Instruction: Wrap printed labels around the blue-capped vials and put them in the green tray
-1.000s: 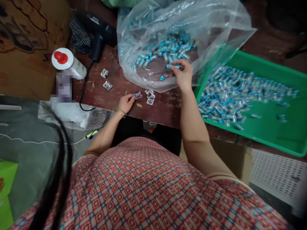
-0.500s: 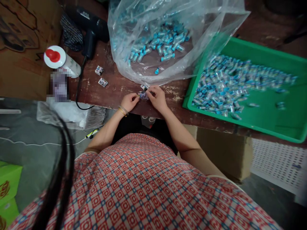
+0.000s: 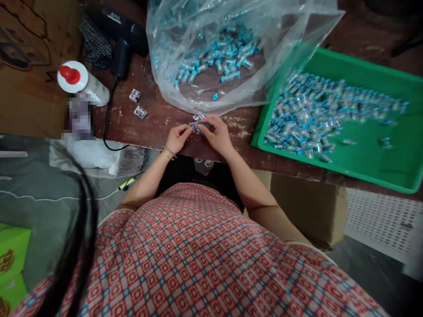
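My left hand (image 3: 177, 137) and my right hand (image 3: 216, 134) meet at the near edge of the brown table (image 3: 155, 121). Both pinch a small blue-capped vial with a printed label (image 3: 197, 126) between their fingertips. A few loose printed labels (image 3: 198, 117) lie just beyond the fingers. A clear plastic bag (image 3: 231, 48) holding several blue-capped vials lies open behind my hands. A green tray (image 3: 373, 158) on the right carries a heap of labelled vials (image 3: 310, 119).
Two more labels (image 3: 138, 103) lie on the table at left. A black heat gun (image 3: 124, 39) with its cord, a white bottle with a red cap (image 3: 77, 81) and crumpled clear plastic (image 3: 95, 156) sit at the left. A cardboard box (image 3: 307, 207) stands under the table.
My right hand left the bag with a vial and came back to the table edge, joining my left hand, which held a label. The view shifted slightly.
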Demonstrator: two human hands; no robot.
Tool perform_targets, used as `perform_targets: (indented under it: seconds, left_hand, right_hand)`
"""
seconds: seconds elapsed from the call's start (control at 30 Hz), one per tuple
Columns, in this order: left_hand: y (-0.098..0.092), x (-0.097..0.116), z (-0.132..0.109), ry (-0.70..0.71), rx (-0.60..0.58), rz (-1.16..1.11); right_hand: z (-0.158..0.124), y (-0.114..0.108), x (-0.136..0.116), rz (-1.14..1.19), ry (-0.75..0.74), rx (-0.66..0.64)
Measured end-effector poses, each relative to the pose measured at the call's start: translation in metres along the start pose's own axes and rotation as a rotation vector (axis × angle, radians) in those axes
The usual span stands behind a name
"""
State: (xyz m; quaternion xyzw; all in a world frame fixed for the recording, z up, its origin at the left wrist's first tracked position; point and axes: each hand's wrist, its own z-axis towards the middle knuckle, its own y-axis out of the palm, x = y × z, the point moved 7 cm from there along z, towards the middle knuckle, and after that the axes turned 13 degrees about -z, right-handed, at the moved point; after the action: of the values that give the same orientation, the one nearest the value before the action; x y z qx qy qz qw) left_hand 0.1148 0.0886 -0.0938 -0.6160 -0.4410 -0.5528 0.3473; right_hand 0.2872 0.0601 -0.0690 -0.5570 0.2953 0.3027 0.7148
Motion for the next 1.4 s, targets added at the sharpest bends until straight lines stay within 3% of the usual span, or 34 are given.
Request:
perform_targets:
  seconds: [0.17, 0.4, 0.57, 0.73, 1.07, 1.27, 1.4]
  left_hand:
    - [0.004, 0.008, -0.001, 0.011, 0.041, 0.002]
    - [-0.001, 0.001, -0.001, -0.050, 0.020, -0.039]
    - [0.000, -0.018, -0.002, -0.189, 0.093, -0.342]
    - [0.004, -0.017, -0.002, -0.183, 0.110, -0.412]
    - [0.017, -0.009, -0.007, -0.167, 0.009, -0.301]
    - [0.033, -0.006, -0.018, -0.292, -0.142, -0.447]
    - [0.037, -0.011, -0.025, -0.397, -0.129, -0.558]
  right_hand:
    - [0.004, 0.001, -0.008, 0.059, -0.028, -0.099]
    - [0.005, -0.013, -0.021, -0.002, -0.139, -0.202]
    - [0.008, -0.027, -0.004, 0.147, 0.017, -0.131]
    - [0.008, -0.034, -0.003, 0.248, 0.074, -0.125]
    - [0.008, -0.046, -0.026, 0.153, -0.010, -0.154]
    - [-0.001, -0.033, -0.015, 0.126, -0.006, -0.136]
    - [-0.018, -0.020, -0.018, 0.107, 0.015, -0.114]
